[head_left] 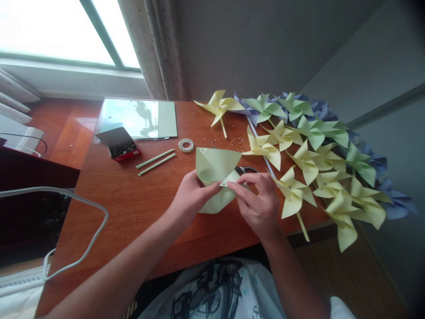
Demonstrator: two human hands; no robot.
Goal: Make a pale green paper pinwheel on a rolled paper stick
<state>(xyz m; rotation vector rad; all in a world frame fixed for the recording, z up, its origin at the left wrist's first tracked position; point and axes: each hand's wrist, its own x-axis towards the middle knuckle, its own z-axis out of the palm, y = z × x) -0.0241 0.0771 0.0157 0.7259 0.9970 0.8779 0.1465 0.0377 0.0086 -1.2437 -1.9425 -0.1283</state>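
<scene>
A pale green paper pinwheel sheet [216,165], partly folded, is held above the table between both hands. Small punched holes show at its upper left corner and near its middle. My left hand [194,192] grips the left side, its thumb pressing toward the centre. My right hand [258,201] pinches a folded corner near the middle with thumb and index finger. Behind the right fingers, scissors [249,169] lie on the table, partly hidden. The pinwheel's far underside is out of sight.
Left of the hands are two rolled paper sticks [156,162], a tape roll [186,145], an open small box [122,148] and sheets in a clear sleeve [167,119]. Many finished pinwheels [292,190] cover the right side. Paper bits [235,142] lie beyond the hands. A white cable [96,239] arcs at left.
</scene>
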